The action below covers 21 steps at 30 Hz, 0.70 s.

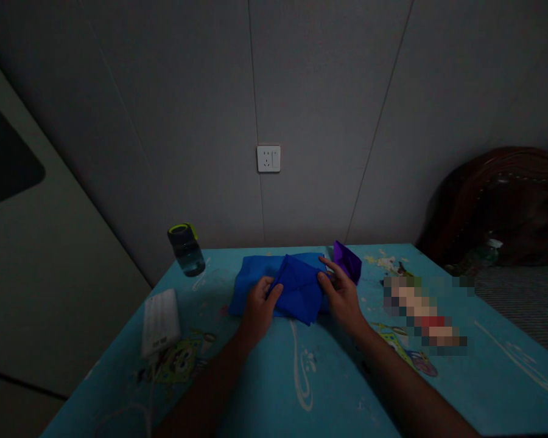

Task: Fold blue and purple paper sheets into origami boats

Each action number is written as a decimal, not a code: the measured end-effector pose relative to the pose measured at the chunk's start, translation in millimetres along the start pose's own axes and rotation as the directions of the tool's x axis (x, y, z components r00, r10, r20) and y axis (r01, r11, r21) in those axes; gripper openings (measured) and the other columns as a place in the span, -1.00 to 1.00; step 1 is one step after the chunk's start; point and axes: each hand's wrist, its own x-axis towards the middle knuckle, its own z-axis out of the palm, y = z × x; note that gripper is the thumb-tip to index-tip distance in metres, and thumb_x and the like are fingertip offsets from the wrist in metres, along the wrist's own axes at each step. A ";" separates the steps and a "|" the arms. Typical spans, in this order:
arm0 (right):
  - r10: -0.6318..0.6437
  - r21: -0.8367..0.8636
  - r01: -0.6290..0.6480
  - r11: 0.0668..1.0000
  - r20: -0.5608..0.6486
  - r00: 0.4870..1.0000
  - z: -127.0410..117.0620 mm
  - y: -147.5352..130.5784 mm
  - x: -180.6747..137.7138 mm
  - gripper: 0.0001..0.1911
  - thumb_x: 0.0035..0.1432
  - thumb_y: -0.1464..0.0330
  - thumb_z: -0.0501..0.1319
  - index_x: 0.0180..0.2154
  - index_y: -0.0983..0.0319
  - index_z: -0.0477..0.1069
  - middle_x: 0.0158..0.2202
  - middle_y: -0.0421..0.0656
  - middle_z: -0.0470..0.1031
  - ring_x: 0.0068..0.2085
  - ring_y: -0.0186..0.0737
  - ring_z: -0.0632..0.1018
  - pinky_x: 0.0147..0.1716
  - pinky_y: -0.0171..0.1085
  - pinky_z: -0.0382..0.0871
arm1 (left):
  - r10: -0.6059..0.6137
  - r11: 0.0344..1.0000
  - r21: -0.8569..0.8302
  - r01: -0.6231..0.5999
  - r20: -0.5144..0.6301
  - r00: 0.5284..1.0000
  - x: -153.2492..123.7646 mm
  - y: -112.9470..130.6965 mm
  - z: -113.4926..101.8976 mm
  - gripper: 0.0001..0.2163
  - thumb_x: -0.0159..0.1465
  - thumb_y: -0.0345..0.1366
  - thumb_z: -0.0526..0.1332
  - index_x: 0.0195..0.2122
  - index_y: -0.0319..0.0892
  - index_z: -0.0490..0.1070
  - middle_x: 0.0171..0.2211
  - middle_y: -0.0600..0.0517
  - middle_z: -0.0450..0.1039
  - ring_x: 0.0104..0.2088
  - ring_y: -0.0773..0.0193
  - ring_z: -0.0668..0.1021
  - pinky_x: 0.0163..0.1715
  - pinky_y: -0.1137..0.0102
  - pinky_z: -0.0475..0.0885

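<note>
A dark blue sheet of folded paper (298,291) is held up between my two hands, tilted, with one corner pointing down towards me. My left hand (259,307) pinches its left edge, thumb on top. On the right edge, my right hand (340,295) grips it between thumb and fingers, with the index finger raised off it. Beneath and behind lies a lighter blue flat sheet or packet (251,277) on the table. A folded purple paper piece (347,261) stands just beyond my right hand.
The table's turquoise patterned cover (265,383) spreads all around. At left are a dark water bottle (187,250) and a white power bank (161,322) with a cable. A pixelated patch covers something at right. A wall socket (268,159) sits behind; a clear bottle (486,252) is by the headboard.
</note>
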 end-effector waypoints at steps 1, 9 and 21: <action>0.023 0.043 -0.023 0.999 -0.004 1.000 1.1 -2.8 0.5 -0.36 0.14 0.09 0.29 0.19 0.21 0.32 -0.51 -0.27 0.43 -0.55 -0.34 0.35 -0.56 -0.35 0.22 | 0.014 1.000 0.023 -0.014 0.004 1.000 -1.4 -1.6 0.5 -0.76 0.23 -0.09 0.23 -0.32 -0.17 0.38 -0.43 0.07 0.49 -0.37 0.27 0.53 -0.34 0.42 0.42; 0.097 0.025 -0.097 0.995 0.030 0.995 2.5 -9.7 4.6 -0.54 0.01 0.05 0.35 -0.18 0.27 0.55 -0.56 -0.24 0.44 -0.52 -0.28 0.40 -0.53 -0.32 0.28 | -0.088 0.990 -0.092 0.105 0.169 0.982 -6.3 -9.3 5.5 -0.68 0.24 0.02 0.20 -0.24 -0.12 0.24 -0.42 0.10 0.40 -0.47 0.26 0.54 -0.60 0.44 0.48; 0.059 -0.006 -0.059 0.998 0.071 0.996 4.7 -12.1 -3.6 -0.48 0.09 -0.06 0.25 -0.59 0.25 0.39 -0.62 -0.24 0.35 -0.56 -0.35 0.27 -0.57 -0.35 0.15 | -0.069 0.991 -0.110 0.079 0.095 0.993 -2.3 1.9 2.6 -0.69 0.18 0.00 0.28 -0.34 -0.16 0.36 -0.43 0.08 0.45 -0.44 0.30 0.50 -0.44 0.46 0.42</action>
